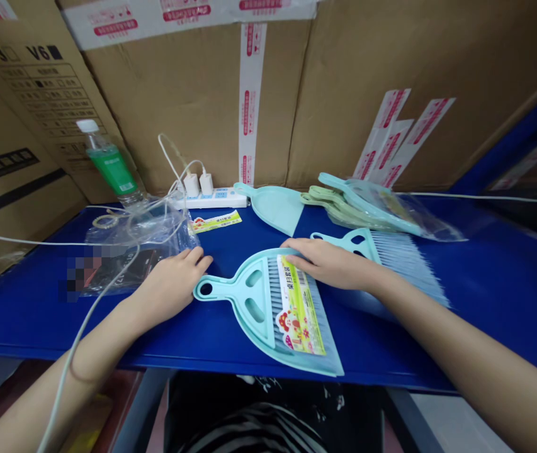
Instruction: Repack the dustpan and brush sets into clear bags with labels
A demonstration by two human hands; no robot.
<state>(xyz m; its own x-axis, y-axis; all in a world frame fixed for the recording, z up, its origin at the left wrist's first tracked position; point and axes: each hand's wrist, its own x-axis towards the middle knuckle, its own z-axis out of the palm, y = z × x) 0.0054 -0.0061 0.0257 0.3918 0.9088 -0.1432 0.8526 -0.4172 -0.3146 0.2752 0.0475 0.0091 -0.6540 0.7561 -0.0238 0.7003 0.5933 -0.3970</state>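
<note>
A light blue dustpan point(244, 343) lies near the table's front edge, its handle pointing left. A matching hand brush point(261, 299) is nested in it, with a yellow-green printed label point(303, 308) across the bristles. My left hand point(176, 280) rests against the handle's end, fingers bent and slightly apart, gripping nothing visible; its thumb is hidden. At the dustpan's far edge, my right hand point(332, 261) has its thumb over the label's top and its fingers closed at the rim. Behind my right wrist lies a second blue brush point(405, 251), partly covered.
Behind are another blue dustpan point(275, 207), bagged green and blue sets point(367, 204), a loose label point(216, 221) and a power strip point(223, 198) with chargers. At left are a bottle point(112, 163), clear plastic bags point(131, 233) and a white cable point(84, 336) crossing my forearm. Cardboard boxes point(192, 100) stand behind.
</note>
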